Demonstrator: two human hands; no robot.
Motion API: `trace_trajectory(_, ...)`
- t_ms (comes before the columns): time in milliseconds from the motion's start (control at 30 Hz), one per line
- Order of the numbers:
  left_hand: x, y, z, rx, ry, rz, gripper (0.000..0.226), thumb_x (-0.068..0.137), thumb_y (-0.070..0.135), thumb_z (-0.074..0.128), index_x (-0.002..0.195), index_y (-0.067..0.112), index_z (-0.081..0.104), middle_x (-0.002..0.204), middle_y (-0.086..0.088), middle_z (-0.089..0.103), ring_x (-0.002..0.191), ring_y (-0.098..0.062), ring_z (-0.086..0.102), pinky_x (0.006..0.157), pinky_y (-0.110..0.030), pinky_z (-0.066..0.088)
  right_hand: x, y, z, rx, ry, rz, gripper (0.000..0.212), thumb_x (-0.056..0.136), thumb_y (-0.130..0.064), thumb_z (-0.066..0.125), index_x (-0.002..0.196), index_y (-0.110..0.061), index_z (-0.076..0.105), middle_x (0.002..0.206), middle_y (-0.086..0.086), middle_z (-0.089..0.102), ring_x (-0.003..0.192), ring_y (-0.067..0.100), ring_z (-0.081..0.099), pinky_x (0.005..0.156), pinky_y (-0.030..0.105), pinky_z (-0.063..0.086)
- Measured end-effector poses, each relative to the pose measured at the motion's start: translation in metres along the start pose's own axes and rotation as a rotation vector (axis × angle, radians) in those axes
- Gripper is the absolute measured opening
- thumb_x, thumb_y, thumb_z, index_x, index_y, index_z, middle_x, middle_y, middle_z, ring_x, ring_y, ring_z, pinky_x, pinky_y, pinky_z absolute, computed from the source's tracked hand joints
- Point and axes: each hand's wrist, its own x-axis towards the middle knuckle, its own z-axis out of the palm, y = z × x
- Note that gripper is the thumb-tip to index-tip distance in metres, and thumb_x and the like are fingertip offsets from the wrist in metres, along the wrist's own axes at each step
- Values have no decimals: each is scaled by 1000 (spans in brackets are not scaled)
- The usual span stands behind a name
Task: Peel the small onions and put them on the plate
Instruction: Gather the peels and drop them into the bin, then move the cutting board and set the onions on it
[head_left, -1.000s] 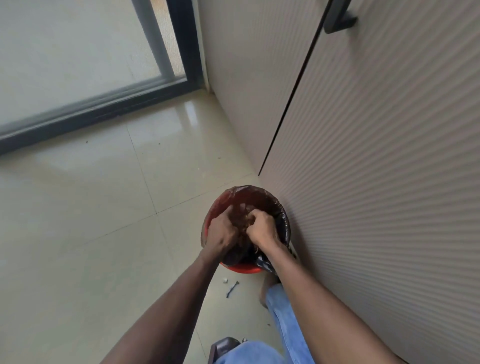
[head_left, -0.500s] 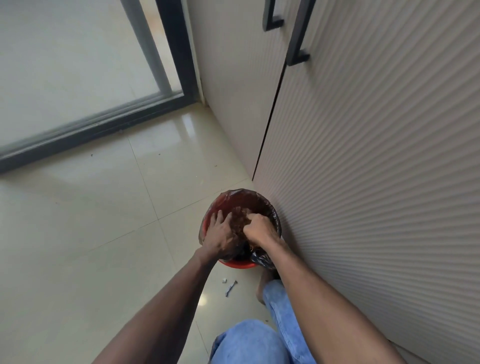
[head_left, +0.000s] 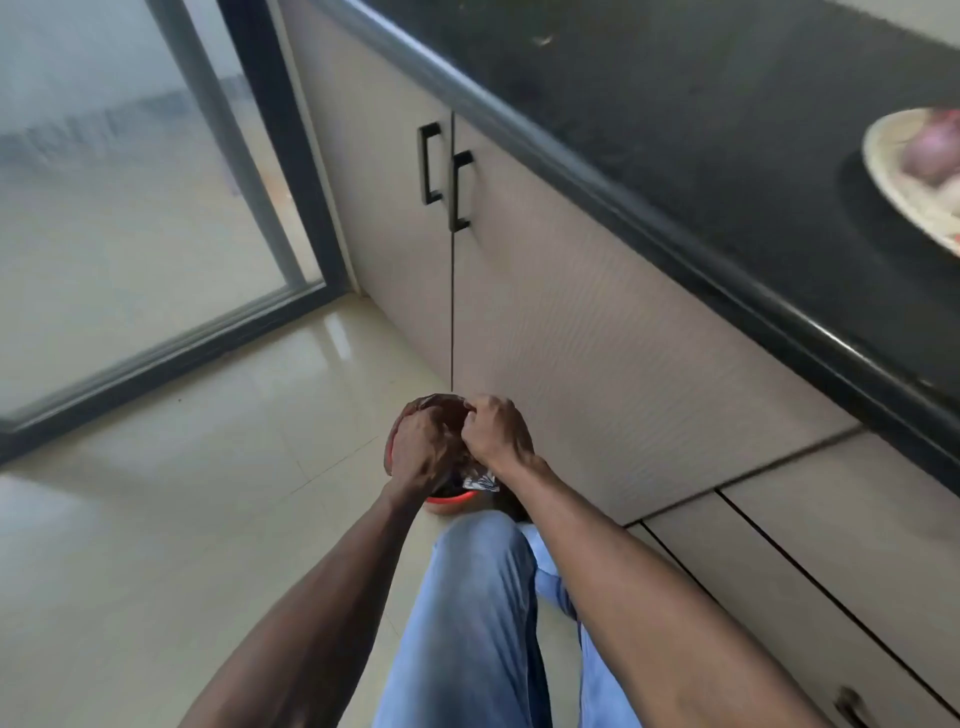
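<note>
Hands (head_left: 423, 449) (head_left: 496, 434) now higher above bin (head_left: 449, 501), fingers curled, grip unclear; plate (head_left: 883, 171) newly visible.

The floor (head_left: 171, 499) is pale cream tile, polished and glossy, with soft reflections of window light. The cabinet doors (head_left: 597, 332) look like matt beige laminate with a fine ribbed texture, and their handles (head_left: 460, 192) are matt black, probably metal. The table (head_left: 727, 119) above them is dark speckled stone with a smooth, rounded, faintly shiny edge. On it, at the right edge, sits a cream plate (head_left: 883, 171), smooth, holding blurred purplish onions (head_left: 930, 150). On the floor, a red plastic bin (head_left: 449, 501) is lined with a thin, crinkled, glossy dark plastic bag (head_left: 480, 482). The trouser leg (head_left: 467, 623) is light blue denim cloth, matt. The door glass (head_left: 104, 182) looks frosted, framed in dark matt metal.
</note>
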Motion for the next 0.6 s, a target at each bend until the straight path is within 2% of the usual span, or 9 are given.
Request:
trace_trajectory(67, -19, 20, -9, 0, 58, 33, 10, 81, 16, 62, 85, 19, 71, 83, -4, 75, 82, -29, 67, 63, -27, 37, -23, -8, -22, 0, 92, -37, 16, 84, -2, 50, 80, 1, 64, 92, 27, 69, 87, 42, 64, 66, 35, 38)
trace_trajectory(100, -34, 35, -14, -24, 83, 39, 12, 83, 10, 61, 74, 17, 61, 72, -7, 68, 79, -36, 64, 61, -31, 31, -41, -8, -37, 9, 148, -54, 15, 84, -1, 50, 76, 2, 63, 89, 27, 69, 84, 42, 63, 64, 34, 35)
trace_trajectory(133, -44, 47, -17, -65, 116, 42, 18, 86, 7, 58, 71, 16, 54, 65, -8, 61, 78, -42, 61, 60, -33, 27, -54, -9, -48, 26, 202, -68, 15, 83, 0, 51, 74, 1, 63, 86, 27, 69, 81, 41, 62, 64, 34, 33)
trace_trajectory(167, -56, 61, -19, -115, 145, 57, 14, 89, 7, 55, 75, 11, 57, 68, -11, 61, 80, -43, 60, 62, -35, 29, -71, -8, -62, 50, 274, -92, 16, 83, 1, 50, 74, 1, 63, 84, 26, 69, 80, 40, 62, 63, 33, 33)
trace_trajectory(233, -76, 89, -24, -209, 221, 100, 23, 98, 12, 50, 109, 7, 70, 98, -19, 72, 96, -40, 66, 76, -37, 45, -97, -6, -87, 95, 406, -152, 19, 81, -1, 48, 76, 1, 67, 83, 21, 71, 79, 38, 65, 65, 35, 44)
trace_trajectory(300, -98, 124, -27, -294, 286, 191, 33, 102, 12, 49, 130, 8, 65, 120, -16, 71, 104, -35, 66, 92, -37, 47, -124, 0, -116, 119, 548, -210, 25, 78, -4, 47, 79, -1, 71, 83, 16, 73, 81, 36, 67, 70, 40, 54)
trace_trajectory(467, -140, 222, -28, -410, 362, 465, 34, 100, 7, 49, 129, 10, 65, 117, -9, 68, 95, -29, 65, 87, -36, 47, -184, 15, -203, 119, 895, -289, 27, 80, -1, 52, 91, -3, 76, 93, 11, 76, 87, 29, 71, 80, 34, 56)
trace_trajectory(533, -153, 264, -23, -462, 349, 579, 33, 100, 7, 49, 129, 10, 65, 118, -9, 67, 98, -26, 64, 87, -36, 50, -207, 24, -245, 105, 1023, -308, 24, 83, 1, 55, 94, -1, 76, 94, 11, 76, 87, 26, 71, 80, 32, 56)
trace_trajectory(600, -168, 308, -13, -485, 317, 700, 33, 100, 6, 49, 129, 7, 64, 118, -9, 65, 104, -23, 62, 89, -30, 48, -231, 35, -286, 119, 1151, -303, 23, 83, 3, 56, 94, 0, 76, 93, 12, 76, 86, 25, 71, 80, 29, 54)
